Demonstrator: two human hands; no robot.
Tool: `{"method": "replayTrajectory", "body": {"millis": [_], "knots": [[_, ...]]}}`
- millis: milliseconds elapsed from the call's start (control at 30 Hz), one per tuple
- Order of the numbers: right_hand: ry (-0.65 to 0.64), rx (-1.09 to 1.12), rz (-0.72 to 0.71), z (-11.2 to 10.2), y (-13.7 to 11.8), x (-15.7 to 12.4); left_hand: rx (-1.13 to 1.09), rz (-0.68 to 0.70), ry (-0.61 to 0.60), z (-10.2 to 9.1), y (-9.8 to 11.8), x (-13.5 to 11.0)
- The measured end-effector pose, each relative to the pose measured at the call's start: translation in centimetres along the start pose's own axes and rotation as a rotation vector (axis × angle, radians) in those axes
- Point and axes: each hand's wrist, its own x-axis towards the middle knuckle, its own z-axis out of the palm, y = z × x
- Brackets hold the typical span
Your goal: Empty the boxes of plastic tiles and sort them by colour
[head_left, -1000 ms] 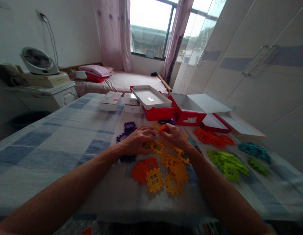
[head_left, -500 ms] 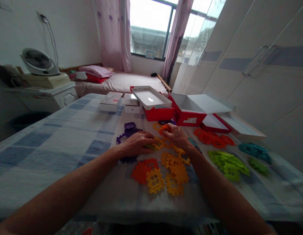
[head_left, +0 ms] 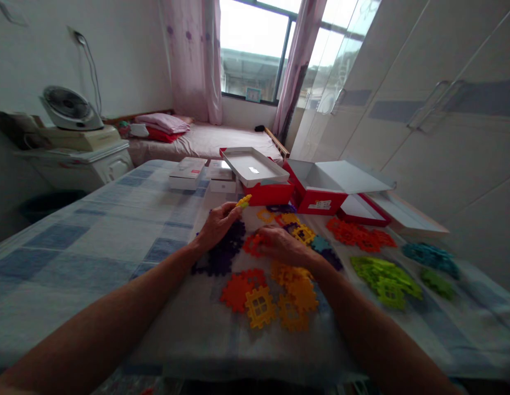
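Note:
Pinched in my left hand are a yellow notched building tile and a bit of yellow-green, raised above a dark purple heap. My right hand is closed on an orange notched building tile low over the table; its fingertips are partly hidden. Nearer to me lie orange-red tiles, a yellow window-shaped tile and a pile of amber tiles. Beyond my right hand are a yellow tile and a teal tile.
To the right lie red-orange tiles, lime-green tiles, teal tiles and green tiles. At the back stand an open red box, a white tray-like lid and small white boxes on the checked tablecloth.
My left hand has lifted off the tiles with a yellow tile, moving up and left. My right hand has come nearer and left with orange. More purple tiles show beside my left hand.

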Motion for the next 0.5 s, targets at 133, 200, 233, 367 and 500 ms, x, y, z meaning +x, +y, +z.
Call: {"method": "replayTrajectory", "body": {"millis": [133, 200, 233, 367, 500], "knots": [[0.008, -0.088, -0.098, 1.4, -0.7, -0.1, 0.066, -0.007, 0.016, 0.2, 0.4, -0.3], [0.02, -0.071, -0.093, 1.6, -1.0, -0.1, 0.095, -0.006, 0.029, 0.2, 0.5, -0.4], [0.04, -0.051, -0.092, 1.5, -1.1, 0.0, 0.108, -0.006, 0.039, 0.2, 0.4, -0.4], [0.252, 0.037, -0.017, -1.4, -0.7, -0.3, 0.141, 0.0, 0.049, 0.1, 0.5, -0.3], [0.438, -0.064, 0.268, -7.1, 2.7, -2.8, 0.127, -0.006, 0.052, 0.3, 1.0, -0.6]]}}
